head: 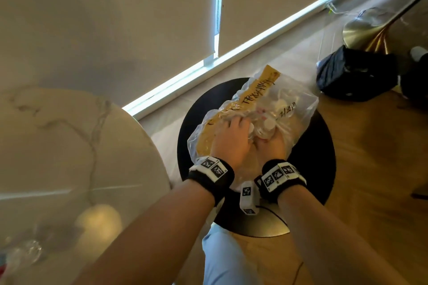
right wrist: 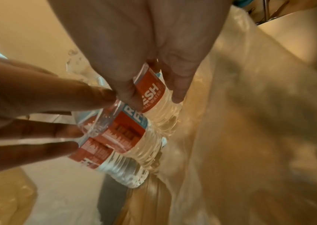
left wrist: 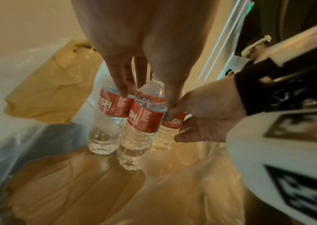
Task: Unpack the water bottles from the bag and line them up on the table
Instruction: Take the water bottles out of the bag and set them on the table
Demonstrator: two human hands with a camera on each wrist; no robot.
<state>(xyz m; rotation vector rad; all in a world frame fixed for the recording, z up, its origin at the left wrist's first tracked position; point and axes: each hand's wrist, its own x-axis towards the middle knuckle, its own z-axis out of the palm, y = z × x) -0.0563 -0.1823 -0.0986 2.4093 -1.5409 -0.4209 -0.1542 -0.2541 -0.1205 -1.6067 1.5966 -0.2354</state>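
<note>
A clear plastic bag (head: pixel 296 104) lies open on a round black stool (head: pixel 324 169), and both my hands reach into it. Three clear water bottles with red labels stand inside; white caps (head: pixel 268 125) show from above. My left hand (left wrist: pixel 148 94) has thumb and fingers either side of the middle bottle's (left wrist: pixel 140 121) shoulder, in front of the left bottle (left wrist: pixel 105 124). My right hand (right wrist: pixel 154 99) grips the right bottle (right wrist: pixel 161 109) around its label. The marble table (head: pixel 58 146) is to the left.
A crumpled black bag (head: pixel 354 74) and a brass lamp base (head: pixel 366 30) sit on the wooden floor at right. A blurred clear object (head: pixel 25 252) lies on the marble table's near left part. My knee (head: pixel 222 257) is below the stool.
</note>
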